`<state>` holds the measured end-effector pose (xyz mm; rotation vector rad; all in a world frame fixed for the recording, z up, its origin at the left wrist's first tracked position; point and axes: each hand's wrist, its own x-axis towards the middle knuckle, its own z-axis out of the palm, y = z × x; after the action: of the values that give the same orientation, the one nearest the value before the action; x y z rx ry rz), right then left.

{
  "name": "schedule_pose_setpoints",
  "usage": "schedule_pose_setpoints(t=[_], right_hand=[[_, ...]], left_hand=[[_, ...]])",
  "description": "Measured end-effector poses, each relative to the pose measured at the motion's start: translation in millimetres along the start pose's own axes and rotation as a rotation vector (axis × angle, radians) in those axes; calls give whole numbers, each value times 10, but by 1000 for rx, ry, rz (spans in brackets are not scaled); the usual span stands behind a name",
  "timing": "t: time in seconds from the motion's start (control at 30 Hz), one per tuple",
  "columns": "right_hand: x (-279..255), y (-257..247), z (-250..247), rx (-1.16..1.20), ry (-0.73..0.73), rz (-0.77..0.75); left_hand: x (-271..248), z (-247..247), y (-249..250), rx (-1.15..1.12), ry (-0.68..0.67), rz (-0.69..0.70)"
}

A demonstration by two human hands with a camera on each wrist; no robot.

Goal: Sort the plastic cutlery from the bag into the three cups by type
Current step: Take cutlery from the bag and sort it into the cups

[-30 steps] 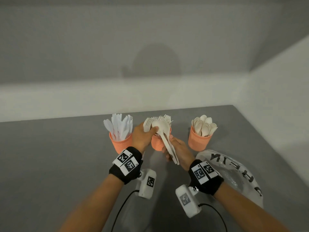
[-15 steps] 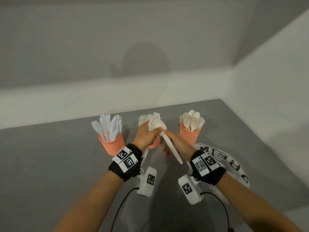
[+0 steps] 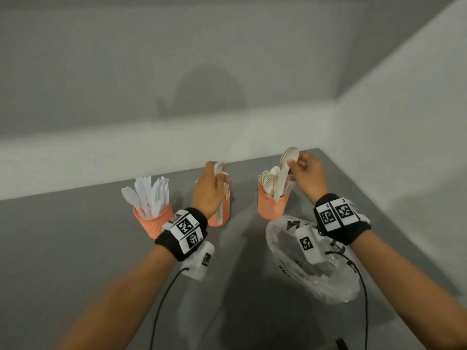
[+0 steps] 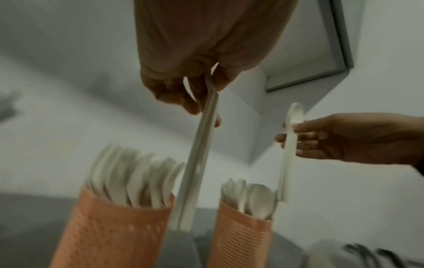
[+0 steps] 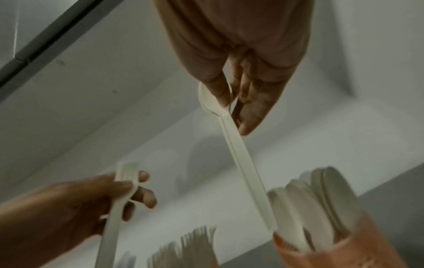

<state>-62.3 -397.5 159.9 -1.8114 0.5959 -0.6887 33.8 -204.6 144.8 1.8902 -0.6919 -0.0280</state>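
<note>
Three orange cups stand in a row: the left cup (image 3: 154,223) holds knives, the middle cup (image 3: 227,208) holds forks and the right cup (image 3: 271,208) holds spoons. My right hand (image 3: 294,164) pinches a white spoon (image 3: 284,178) at its neck, bowl up. The spoon's handle tip is at the rim of the spoon cup (image 5: 344,244). My left hand (image 3: 219,178) grips a white utensil (image 4: 197,163) near its top, the handle hanging in front of the fork cup (image 4: 110,235). That utensil's head is hidden, so I cannot tell its type.
A clear plastic bag (image 3: 323,281) with black lettering lies on the grey table (image 3: 75,248) under my right wrist, just in front of the spoon cup. White walls close the table at the back and on the right.
My hands have parted. The right hand carried the spoon from in front of the middle cup over to the right cup and raised it. The left hand stayed at the middle cup.
</note>
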Motion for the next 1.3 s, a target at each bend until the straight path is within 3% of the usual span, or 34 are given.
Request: schedule_pose_setpoints(t=[0.13,0.27,0.63,0.77,0.87,0.93,1.1,1.23,1.3], right_hand=[[91,-94,-91,50,59,-87],[110,56,-31,-21,55,-127],[112,382,125,-259,0,-160],[126,501,142,-599,33,-214],[102,623,182,-804,-3,-159],[95,659,222,-817,-2,-213],[74,542,310,-878,-130,-296],[121,508,503,-938,-125,-434],[166,590,550,-1040,-178,-393]], left_hand=[[230,-205,41,58,161,235],[329,-249,-8,86,251,280],[256,-99,-393,402,5,326],[262,-53,-491,529,-12,261],[230,11,-689,794,-147,227],[183,61,-816,882,-225,210],[182,113,-776,860,-206,205],[242,191,-734,841,-138,171],[257,242,-743,874,-183,118]])
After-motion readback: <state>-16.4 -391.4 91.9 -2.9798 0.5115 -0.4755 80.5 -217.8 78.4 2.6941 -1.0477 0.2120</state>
